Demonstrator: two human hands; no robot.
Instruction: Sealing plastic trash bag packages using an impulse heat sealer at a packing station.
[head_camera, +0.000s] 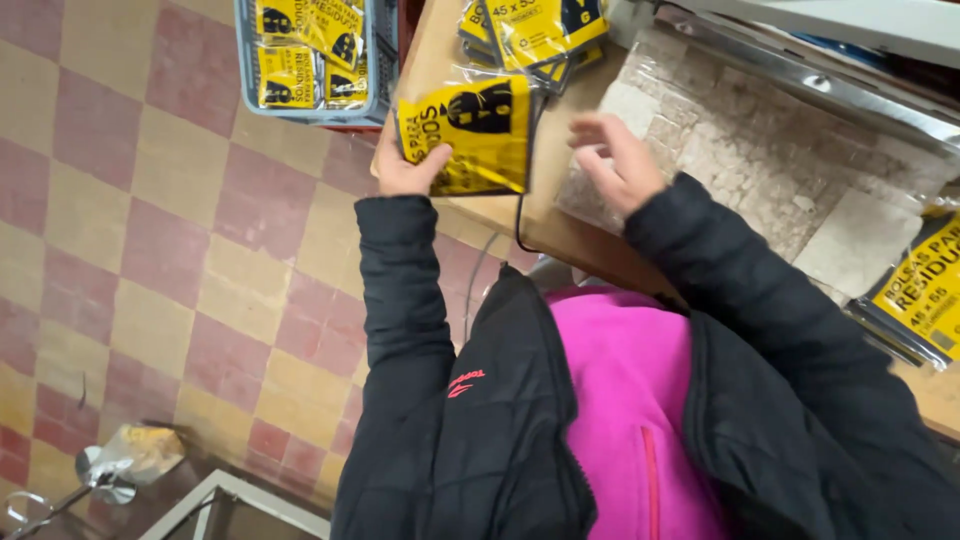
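Our left hand pinches a yellow packet at its nine o'clock edge; our right hand, fingers spread and empty, hovers at its three o'clock over the wooden table.

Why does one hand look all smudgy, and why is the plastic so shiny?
In the head view, the right hand is smeared by motion blur, its fingers soft-edged, while the left hand gripping the yellow packet looks sharper. Glare streaks the packet's clear wrapper and the other packets above it. The checkered floor is evenly lit, with no hard shadows.
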